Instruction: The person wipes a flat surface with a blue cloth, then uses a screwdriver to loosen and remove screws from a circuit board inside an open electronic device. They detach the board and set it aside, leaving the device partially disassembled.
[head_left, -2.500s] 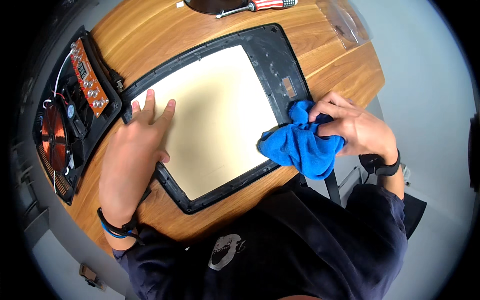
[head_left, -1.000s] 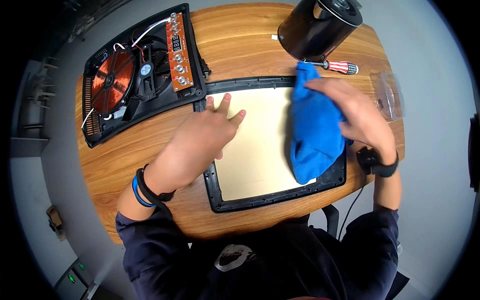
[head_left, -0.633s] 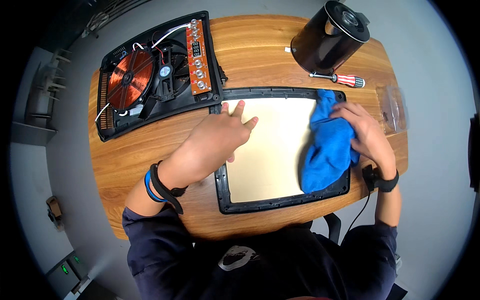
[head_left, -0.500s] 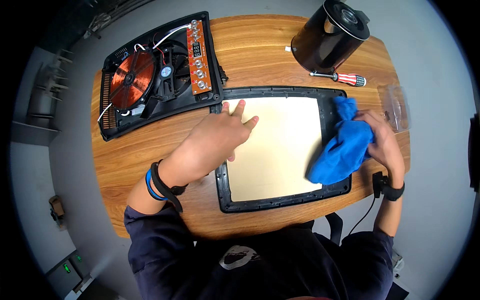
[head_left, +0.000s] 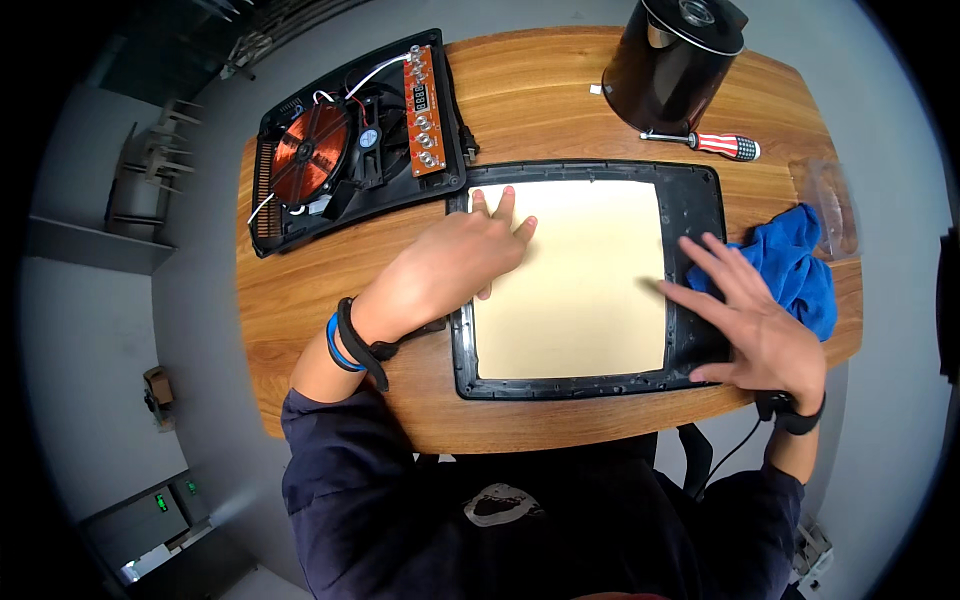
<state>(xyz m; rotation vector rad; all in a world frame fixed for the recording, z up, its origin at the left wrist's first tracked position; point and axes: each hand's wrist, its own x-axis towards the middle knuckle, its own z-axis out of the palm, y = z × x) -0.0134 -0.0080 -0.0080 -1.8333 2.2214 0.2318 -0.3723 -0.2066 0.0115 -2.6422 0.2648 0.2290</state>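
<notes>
Right grip (head_left: 755,335) spread wide over edge of panel (head_left: 575,290), nothing held. Panel extended leftward, long axis toward left grip (head_left: 450,260), which is laid splayed on it. Cloth (head_left: 797,268) bunched just rightward of right grip, nearer it; contact cannot be told.

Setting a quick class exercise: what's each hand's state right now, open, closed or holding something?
Left hand: open, fingers spread on the cream panel, holding nothing.
Right hand: open, fingers spread over the black frame, holding nothing.
</notes>
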